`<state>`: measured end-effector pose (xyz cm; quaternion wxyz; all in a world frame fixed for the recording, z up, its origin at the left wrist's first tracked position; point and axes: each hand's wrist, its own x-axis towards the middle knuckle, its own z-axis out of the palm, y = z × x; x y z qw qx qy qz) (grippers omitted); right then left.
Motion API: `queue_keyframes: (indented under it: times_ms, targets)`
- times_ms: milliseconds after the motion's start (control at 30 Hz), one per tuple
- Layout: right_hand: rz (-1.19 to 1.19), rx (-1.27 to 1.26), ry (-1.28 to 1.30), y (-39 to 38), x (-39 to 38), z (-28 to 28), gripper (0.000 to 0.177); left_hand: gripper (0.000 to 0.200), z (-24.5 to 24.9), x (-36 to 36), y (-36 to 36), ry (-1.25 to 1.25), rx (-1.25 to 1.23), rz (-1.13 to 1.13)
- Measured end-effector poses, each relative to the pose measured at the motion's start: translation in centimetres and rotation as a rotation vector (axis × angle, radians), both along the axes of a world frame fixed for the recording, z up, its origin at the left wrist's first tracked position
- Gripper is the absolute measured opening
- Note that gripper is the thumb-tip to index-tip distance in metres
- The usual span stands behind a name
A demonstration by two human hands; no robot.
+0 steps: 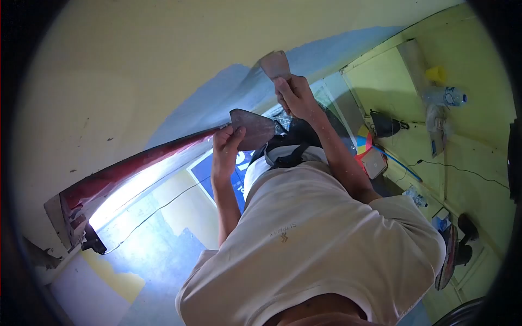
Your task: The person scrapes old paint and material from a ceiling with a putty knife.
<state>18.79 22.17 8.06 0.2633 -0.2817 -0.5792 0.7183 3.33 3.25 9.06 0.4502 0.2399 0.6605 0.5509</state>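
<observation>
My right hand (295,96) is closed around a small putty knife (275,65), raised in front of me. The blade's far edge is right at the cream wall (147,60), beside a blue-grey patch (212,92) on its surface. Lower and to the left, my left hand (225,149) grips a wider putty knife (253,130), thumb over its flat face. That dark blade is tilted in front of my waist, close under the patch. Pale specks dot my right forearm.
A bright light (117,198) glows under a red strip (136,163) at left, its cable trailing away. On the right are a plastic bottle (448,96), a yellow cup (435,74), a dark container (385,125) and shoes (447,255). A blue printed board (204,171) lies below.
</observation>
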Motion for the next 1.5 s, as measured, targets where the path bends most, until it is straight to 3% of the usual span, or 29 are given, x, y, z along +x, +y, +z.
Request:
queue_keyframes:
  times_ms: [67, 167, 233, 400, 567, 800, 900, 1033, 1133, 1200, 1300, 1500]
  targets:
    - [0.008, 0.038, -0.015, 1.0, 0.2, -3.0, 0.049, 0.014, 0.2, -0.7, -0.4, -0.018, -0.011, -0.019]
    - [0.023, 0.060, -0.002, 1.0, -0.7, 0.5, 0.050, 0.011, 0.9, -0.7, -0.2, -0.052, -0.037, -0.033]
    - [0.021, 0.040, 0.002, 0.6, -0.9, 1.0, 0.050, 0.027, -0.4, -0.1, -0.2, 0.017, 0.013, 0.017]
    - [0.018, 0.065, -0.025, 0.8, -0.3, -1.7, 0.045, 0.028, -0.5, -0.8, 0.0, -0.009, 0.039, 0.017]
    - [0.010, 0.007, -0.078, 0.4, 0.5, -1.7, 0.041, 0.010, -1.1, -1.1, -0.9, -0.034, -0.019, -0.015]
    - [-0.002, 0.009, -0.043, 0.5, 0.0, -2.3, 0.040, 0.010, -1.8, -1.6, -0.5, -0.118, 0.032, -0.028]
    - [-0.003, 0.244, -0.065, 1.2, 0.0, -1.9, 0.040, 0.021, -0.2, -0.7, 0.9, -0.073, 0.037, 0.009]
    - [0.016, 0.057, -0.100, 0.7, 0.1, -2.1, 0.039, 0.012, 0.7, -1.4, 0.1, -0.049, -0.106, -0.082]
    - [-0.003, 0.185, -0.044, 0.8, -0.3, -1.4, 0.040, 0.018, -0.9, -1.7, 0.2, -0.093, -0.006, -0.054]
    - [0.006, 0.070, -0.038, 0.6, 0.0, -0.8, 0.041, 0.018, -0.3, -0.8, 0.4, -0.211, 0.015, -0.026]
    - [0.021, 0.020, -0.020, 1.0, -0.2, -1.1, 0.042, 0.017, -0.1, -0.9, 0.9, -0.095, 0.028, -0.008]
    - [0.007, -0.041, 0.043, 0.4, -0.4, -0.1, 0.044, 0.015, 1.7, 0.0, 1.5, -0.107, 0.085, 0.015]
